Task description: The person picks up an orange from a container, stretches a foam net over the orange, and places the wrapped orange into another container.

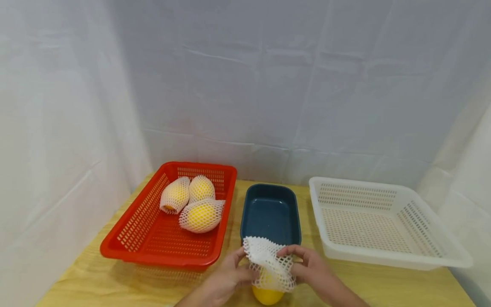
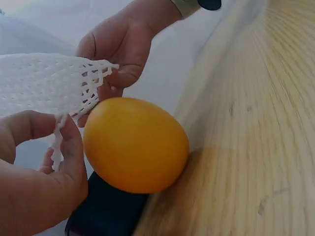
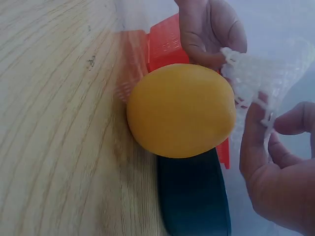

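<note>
A white foam net sleeve (image 1: pixel 262 251) is stretched between both hands, just over a smooth yellow-orange egg-shaped fruit (image 1: pixel 267 296). My left hand (image 1: pixel 228 277) pinches one side of the sleeve's open rim, and in the left wrist view its thumb and fingers (image 2: pixel 69 152) grip the edge. The opposite side of the rim is held by my right hand (image 1: pixel 312 268), with fingers hooked at the net. Through the right wrist view the bare fruit (image 3: pixel 179 110) stands on the wooden table, right beside the mouth of the net (image 3: pixel 268 73).
On the left, a red basket (image 1: pixel 165 258) holds three yellow fruits in foam nets (image 1: pixel 201 216). A dark blue tray (image 1: pixel 270 217) lies in the middle, just beyond the hands. To the right stands a white perforated basket (image 1: pixel 387 251). White cloth (image 1: pixel 245 85) hangs behind and at the sides.
</note>
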Motion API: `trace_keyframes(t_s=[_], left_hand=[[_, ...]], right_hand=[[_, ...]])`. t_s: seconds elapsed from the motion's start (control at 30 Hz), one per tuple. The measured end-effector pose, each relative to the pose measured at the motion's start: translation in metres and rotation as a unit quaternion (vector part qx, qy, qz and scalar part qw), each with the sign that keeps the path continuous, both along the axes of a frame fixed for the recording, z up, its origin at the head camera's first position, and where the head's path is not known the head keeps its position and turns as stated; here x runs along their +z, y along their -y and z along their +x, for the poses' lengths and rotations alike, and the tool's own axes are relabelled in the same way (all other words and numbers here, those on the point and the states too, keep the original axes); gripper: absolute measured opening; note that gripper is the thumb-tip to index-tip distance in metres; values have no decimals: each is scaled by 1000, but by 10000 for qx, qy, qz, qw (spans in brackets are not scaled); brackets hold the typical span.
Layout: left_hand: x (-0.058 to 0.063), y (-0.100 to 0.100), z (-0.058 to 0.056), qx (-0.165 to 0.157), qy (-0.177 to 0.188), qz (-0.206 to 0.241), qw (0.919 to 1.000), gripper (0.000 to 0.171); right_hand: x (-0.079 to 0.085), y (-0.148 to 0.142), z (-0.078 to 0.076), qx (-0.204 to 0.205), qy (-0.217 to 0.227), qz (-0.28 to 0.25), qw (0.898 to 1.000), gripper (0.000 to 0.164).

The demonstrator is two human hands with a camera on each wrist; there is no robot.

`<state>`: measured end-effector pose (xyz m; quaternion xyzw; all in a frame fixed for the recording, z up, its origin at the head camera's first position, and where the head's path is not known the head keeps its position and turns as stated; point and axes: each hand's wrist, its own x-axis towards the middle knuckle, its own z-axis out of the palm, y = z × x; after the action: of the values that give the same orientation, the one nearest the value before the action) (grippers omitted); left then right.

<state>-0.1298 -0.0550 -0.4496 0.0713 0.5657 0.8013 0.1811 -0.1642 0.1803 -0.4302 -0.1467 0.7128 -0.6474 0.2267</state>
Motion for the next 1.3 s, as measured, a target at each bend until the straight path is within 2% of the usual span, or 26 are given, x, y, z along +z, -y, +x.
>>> trace_keyframes(t_s=[0.13, 0.33, 0.5, 0.63, 0.73, 0.83, 0.87, 0.97, 1.07, 1.13, 1.3], left_hand=[[-7, 3, 2, -169, -138, -180, 9996, 66], [-10, 7, 1, -391, -59, -502, 9980, 67], [-15, 10, 2, -451, -424, -935, 9937, 68], [-22, 7, 3, -498, -730, -985, 9912, 63], [-25, 6, 4, -495, -821, -911, 9912, 59], [-24, 6, 5, -464, -723, -987, 9914, 54], [-24, 5, 6, -467, -584, -981, 9924, 52], [-22, 4, 6, -361, 1, -824, 9960, 46], [-21, 3, 7, -239, 540, -500, 9970, 41], [-22, 3, 8, -285, 565, -452, 9970, 37], [-27, 7, 6, -878, 242, -374, 9951, 39]], right_hand=[[-7, -2, 3, 184, -321, 249, 9990, 42], [-16, -3, 8, 426, -938, 569, 9930, 48], [-21, 0, 8, 539, -1144, 960, 9873, 50], [-26, 1, 6, 582, -1240, 1194, 9834, 48], [-28, 1, 5, 596, -1277, 1243, 9822, 45], [-31, 0, 6, 613, -1193, 1192, 9838, 43], [-31, -1, 6, 621, -1079, 1114, 9859, 41], [-32, -4, 7, 675, -447, 712, 9942, 38], [-31, -8, 9, 706, 235, 192, 9970, 37], [-30, -10, 9, 745, 489, -74, 9960, 39], [-31, -12, 8, 925, 520, -444, 9934, 46]])
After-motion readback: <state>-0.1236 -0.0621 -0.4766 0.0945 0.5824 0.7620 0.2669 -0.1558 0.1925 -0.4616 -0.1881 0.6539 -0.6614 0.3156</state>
